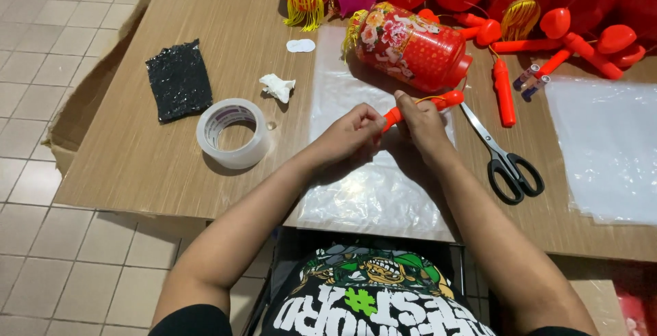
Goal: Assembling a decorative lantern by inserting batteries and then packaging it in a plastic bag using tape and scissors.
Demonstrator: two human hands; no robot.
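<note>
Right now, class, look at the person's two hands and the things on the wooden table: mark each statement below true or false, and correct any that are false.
1. Both hands, left hand and right hand, grip one orange plastic stick handle. True.
2. The black-handled scissors lie left of the hands. False: they lie to the right.
3. The roll of clear packing tape rests flat on the wooden table. True.
4. The red flowered plastic lantern stands upright. False: it lies on its side.
5. The black glittery rectangular sheet lies on top of the tape roll. False: it lies apart, further left.
</note>
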